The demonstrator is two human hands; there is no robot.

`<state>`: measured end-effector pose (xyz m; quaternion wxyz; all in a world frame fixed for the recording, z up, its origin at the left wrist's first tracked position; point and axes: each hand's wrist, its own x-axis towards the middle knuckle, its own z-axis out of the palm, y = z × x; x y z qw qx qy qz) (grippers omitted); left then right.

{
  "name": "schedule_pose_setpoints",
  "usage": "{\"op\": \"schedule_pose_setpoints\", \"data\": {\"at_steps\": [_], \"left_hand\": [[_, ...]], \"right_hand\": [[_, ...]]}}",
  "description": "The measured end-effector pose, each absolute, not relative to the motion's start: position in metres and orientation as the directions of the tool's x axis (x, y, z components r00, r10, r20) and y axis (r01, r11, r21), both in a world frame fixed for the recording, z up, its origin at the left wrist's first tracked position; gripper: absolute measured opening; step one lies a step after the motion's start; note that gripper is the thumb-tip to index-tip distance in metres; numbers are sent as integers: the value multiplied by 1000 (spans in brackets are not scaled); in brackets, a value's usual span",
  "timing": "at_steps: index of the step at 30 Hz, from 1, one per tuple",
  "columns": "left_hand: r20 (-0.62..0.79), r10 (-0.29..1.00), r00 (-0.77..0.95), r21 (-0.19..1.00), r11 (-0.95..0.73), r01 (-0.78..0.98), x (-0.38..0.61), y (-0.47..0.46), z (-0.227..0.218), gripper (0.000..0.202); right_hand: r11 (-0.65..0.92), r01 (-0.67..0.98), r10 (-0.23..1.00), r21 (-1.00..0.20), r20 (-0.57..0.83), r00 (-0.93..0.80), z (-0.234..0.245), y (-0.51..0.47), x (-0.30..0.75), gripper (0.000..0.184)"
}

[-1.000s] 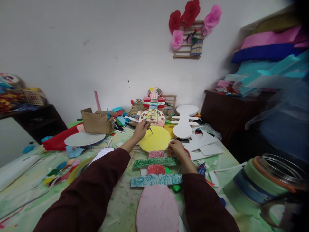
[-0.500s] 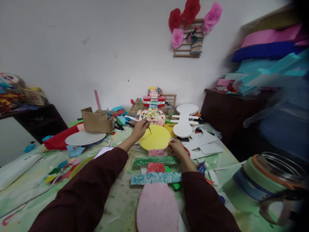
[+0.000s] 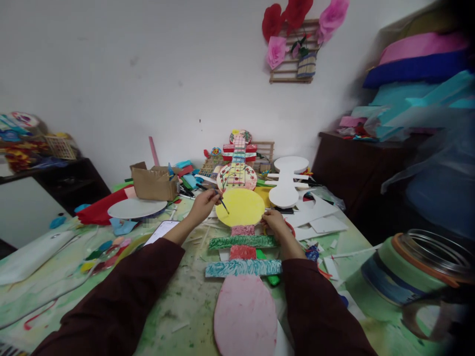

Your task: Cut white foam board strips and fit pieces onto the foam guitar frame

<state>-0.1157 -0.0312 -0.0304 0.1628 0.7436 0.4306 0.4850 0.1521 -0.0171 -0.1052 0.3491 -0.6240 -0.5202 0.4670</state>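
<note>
My left hand [image 3: 204,205] is closed around a thin paintbrush [image 3: 224,205], its tip slanting down to the right onto a yellow disc [image 3: 243,205]. That disc is the far end of a long painted cutout with a pink oval [image 3: 245,316] at the near end. Between them run a green crossbar [image 3: 241,241], a red section [image 3: 243,252] and a blue-white crossbar [image 3: 243,268]. At the disc's right edge, my right hand [image 3: 275,221] pinches the rim with its fingertips.
Behind the disc stands a decorated guitar-like cutout [image 3: 237,173]. White cutouts [image 3: 284,190] and scraps lie to its right. A large green jar [image 3: 393,277] stands at the right. A cardboard box [image 3: 154,183], a white oval plate [image 3: 137,208] and a phone [image 3: 163,230] are on the left.
My left hand has moved slightly left and lower, and the brush tip has shifted down the yellow disc. My right hand stays at the rim. The whole view has shifted a little.
</note>
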Motion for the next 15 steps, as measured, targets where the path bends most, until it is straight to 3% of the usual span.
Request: {"op": "schedule_pose_setpoints", "data": {"at_steps": [15], "left_hand": [[567,797,209,646,-588,488,-106,-45,-37,15]], "right_hand": [[-236,303,970,-923,-243,14,-107,-14,152,32]]}}
